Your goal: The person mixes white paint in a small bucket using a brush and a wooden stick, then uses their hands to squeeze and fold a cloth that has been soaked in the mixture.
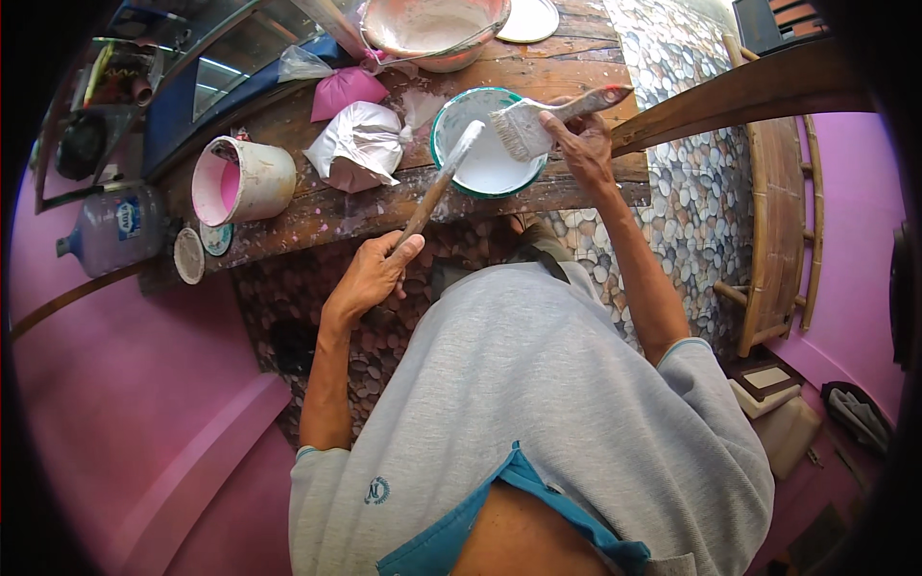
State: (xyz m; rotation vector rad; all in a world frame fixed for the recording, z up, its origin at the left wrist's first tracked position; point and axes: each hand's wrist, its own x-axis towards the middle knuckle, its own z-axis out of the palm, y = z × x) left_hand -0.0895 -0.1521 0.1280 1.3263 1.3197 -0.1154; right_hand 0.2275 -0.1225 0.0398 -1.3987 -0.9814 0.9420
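Note:
My left hand is closed round a wooden stick, whose upper end is coated in white paint and reaches over a green-rimmed bucket. White paint lies inside that bucket. At its right side my right hand grips a paintbrush near the base of the handle. The brush's pale, paint-coated bristles hang over the bucket's right part, and the handle points to the right. Whether the bristles touch the paint, I cannot tell.
The bucket stands on a paint-spotted wooden table. Left of it are a tied white bag, a pink bag and a white pail with pink inside. Behind sits a large basin. A wooden beam juts in from the right.

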